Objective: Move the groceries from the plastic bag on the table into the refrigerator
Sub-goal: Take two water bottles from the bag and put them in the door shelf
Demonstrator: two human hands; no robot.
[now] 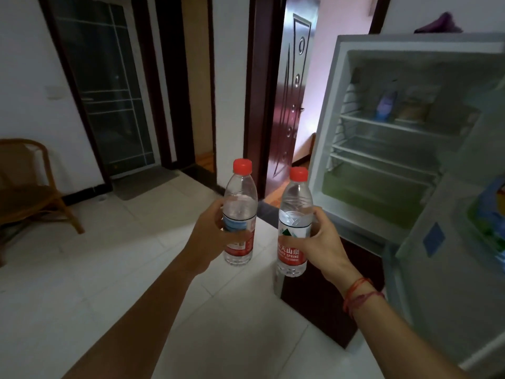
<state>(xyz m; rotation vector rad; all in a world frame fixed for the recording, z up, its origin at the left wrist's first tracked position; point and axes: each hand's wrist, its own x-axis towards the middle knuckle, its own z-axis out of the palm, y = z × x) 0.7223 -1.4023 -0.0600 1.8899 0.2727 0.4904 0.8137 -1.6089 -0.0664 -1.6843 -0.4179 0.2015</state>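
Left hand (209, 236) wraps left bottle (240, 192) at label; right hand (326, 246) wraps right bottle (294, 198) likewise. Both upright, just apart. Fridge (328, 138) open beyond right bottle; door (451, 283) swung right of right hand. Bare floor (131, 269) left of grip; chair (30, 187) far left.

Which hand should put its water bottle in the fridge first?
Probably the right hand: the right bottle it grips is nearer the open refrigerator on that side. The left hand grips the left bottle farther away.

Right bottle label (290, 254): "SPRING", "550ml"
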